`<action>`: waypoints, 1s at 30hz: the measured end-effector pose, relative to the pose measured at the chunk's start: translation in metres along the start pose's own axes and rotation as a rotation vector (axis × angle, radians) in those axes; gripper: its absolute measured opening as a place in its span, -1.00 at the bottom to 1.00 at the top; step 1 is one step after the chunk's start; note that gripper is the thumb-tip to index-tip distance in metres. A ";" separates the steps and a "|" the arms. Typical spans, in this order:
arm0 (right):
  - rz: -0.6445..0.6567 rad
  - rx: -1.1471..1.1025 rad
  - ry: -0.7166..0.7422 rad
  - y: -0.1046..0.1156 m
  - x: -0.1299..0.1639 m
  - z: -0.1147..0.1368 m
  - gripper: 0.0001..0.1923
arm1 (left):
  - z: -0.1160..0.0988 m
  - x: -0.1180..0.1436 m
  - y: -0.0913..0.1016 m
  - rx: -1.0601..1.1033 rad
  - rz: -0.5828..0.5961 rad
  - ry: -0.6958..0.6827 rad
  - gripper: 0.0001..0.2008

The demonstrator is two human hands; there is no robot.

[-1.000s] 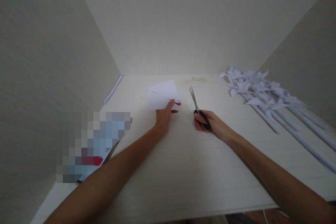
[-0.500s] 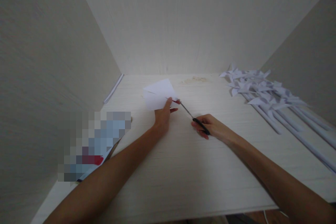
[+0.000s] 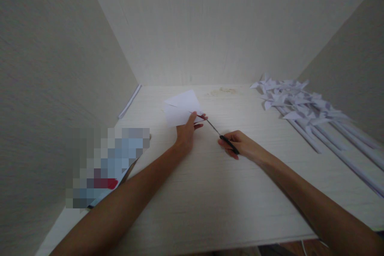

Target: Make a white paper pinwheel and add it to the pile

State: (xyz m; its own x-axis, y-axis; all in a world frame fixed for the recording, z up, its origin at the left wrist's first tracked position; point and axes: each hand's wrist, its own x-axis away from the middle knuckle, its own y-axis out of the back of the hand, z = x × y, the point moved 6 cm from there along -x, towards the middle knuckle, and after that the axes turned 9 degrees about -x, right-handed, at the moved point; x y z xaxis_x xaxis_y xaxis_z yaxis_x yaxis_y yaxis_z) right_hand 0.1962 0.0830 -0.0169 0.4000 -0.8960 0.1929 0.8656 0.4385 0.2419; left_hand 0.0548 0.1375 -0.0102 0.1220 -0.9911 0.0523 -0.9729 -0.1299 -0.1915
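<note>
At centre, left grip (image 3: 186,133) pinches paper (image 3: 181,107), right grip (image 3: 241,142) encloses scissors (image 3: 229,143)

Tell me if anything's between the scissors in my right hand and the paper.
No separate object shows between the scissors and the paper. Your left hand, holding the paper, does have fingers close to the scissors' tips at its right edge.

The left hand (image 3: 186,131) pinches while the right hand (image 3: 237,142) grips nearby
</note>
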 end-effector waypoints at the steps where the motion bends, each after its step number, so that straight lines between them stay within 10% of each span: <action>1: 0.001 -0.004 -0.003 0.000 0.000 0.000 -0.52 | 0.000 0.000 0.000 -0.006 0.000 0.000 -0.78; 26: -0.021 -0.016 -0.035 -0.003 0.000 -0.001 -0.60 | 0.000 -0.003 0.004 0.064 -0.067 0.001 -0.81; 30: -0.254 -0.150 0.069 0.007 0.000 0.003 -0.61 | 0.000 -0.001 0.003 0.052 -0.052 0.012 -0.81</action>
State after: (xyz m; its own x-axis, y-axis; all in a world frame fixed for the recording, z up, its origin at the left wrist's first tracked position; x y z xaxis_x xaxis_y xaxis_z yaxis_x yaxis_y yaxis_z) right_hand 0.2016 0.0865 -0.0128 0.1799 -0.9806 0.0781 0.9734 0.1889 0.1300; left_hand 0.0521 0.1386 -0.0110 0.1693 -0.9827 0.0749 -0.9538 -0.1825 -0.2387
